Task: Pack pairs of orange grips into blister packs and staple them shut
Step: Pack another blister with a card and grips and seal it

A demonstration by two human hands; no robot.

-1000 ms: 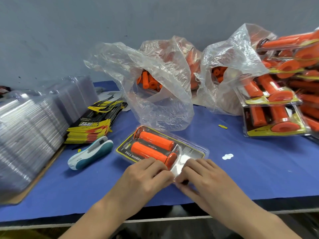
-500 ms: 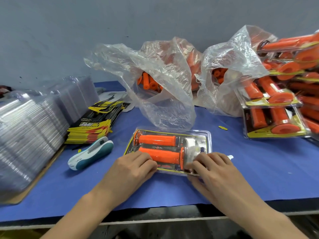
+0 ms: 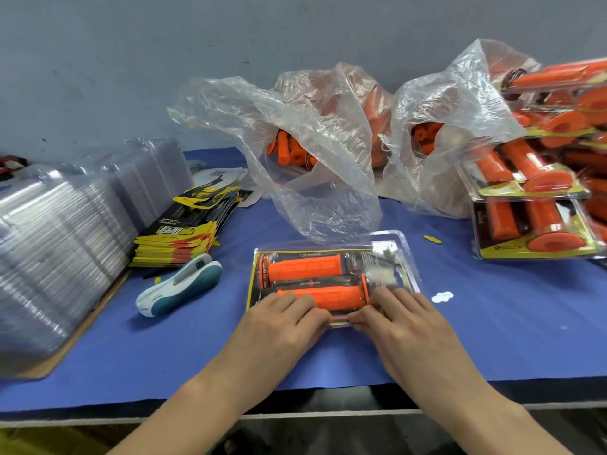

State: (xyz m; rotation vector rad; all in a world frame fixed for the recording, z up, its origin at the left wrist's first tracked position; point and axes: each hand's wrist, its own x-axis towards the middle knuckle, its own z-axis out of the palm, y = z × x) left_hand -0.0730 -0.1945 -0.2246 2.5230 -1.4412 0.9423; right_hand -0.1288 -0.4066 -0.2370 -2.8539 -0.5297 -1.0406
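The blister pack (image 3: 387, 257) is now lying square to the table edge, where a second ago it was sitting askew. The left hand (image 3: 282, 320) and right hand (image 3: 404, 320) have drawn together along its near rim, having worked at its near right corner before. Both hands are gripping that rim with bent fingers laid over the plastic, fingertips almost meeting; the thumbs are hidden underneath. Inside the pack, two orange grips (image 3: 303, 267) are lying side by side lengthwise. They are ribbed, matte cylinders with flared ends, sitting on a black card with a yellow border under a glossy clear shell with rounded corners. Left of the pack a white and teal stapler (image 3: 180, 284), smooth and rounded, is resting on the blue cloth (image 3: 492, 323). Beyond it is a fanned stack of black and yellow cards (image 3: 184, 234), and farther left are tall stacks of empty clear shells (image 3: 56, 244). Behind the pack two crinkled, translucent bags (image 3: 312, 178) are gaping open over loose orange grips. To the pack's right, finished packs (image 3: 538, 205) are leaning in a pile, and a small white scrap (image 3: 442, 296) is lying just beside the pack.
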